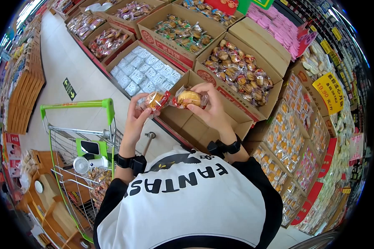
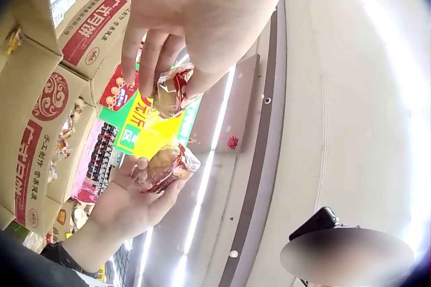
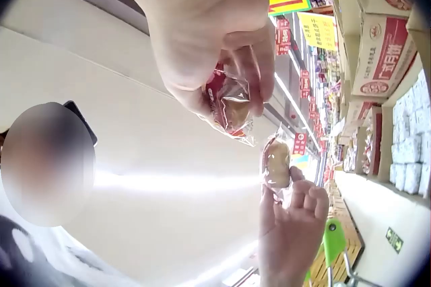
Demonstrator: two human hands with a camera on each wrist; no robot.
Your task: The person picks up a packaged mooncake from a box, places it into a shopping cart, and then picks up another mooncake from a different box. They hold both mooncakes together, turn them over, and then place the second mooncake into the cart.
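Note:
My left hand (image 1: pixel 133 121) pinches a wrapped mooncake (image 1: pixel 155 101), golden brown in clear plastic with red print, between thumb and fingers. A second wrapped mooncake (image 1: pixel 188 98) of the same kind is gripped by my right hand (image 1: pixel 214 111). Both are held up side by side in front of the chest, above a cardboard box (image 1: pixel 183 124) with bare inner walls. The left wrist view shows the left hand's mooncake (image 2: pixel 174 93) over the other one (image 2: pixel 170 167). In the right wrist view, the right hand's mooncake (image 3: pixel 231 102) is partly hidden by the fingers.
Ahead lie a box of white packets (image 1: pixel 143 68) and a box of wrapped mooncakes (image 1: pixel 241 72). A shopping cart (image 1: pixel 81 106) with a phone, a small fan and bagged goods stands at the left. Trays of packaged goods (image 1: pixel 282 133) rise at the right, below a yellow price sign (image 1: pixel 329 93).

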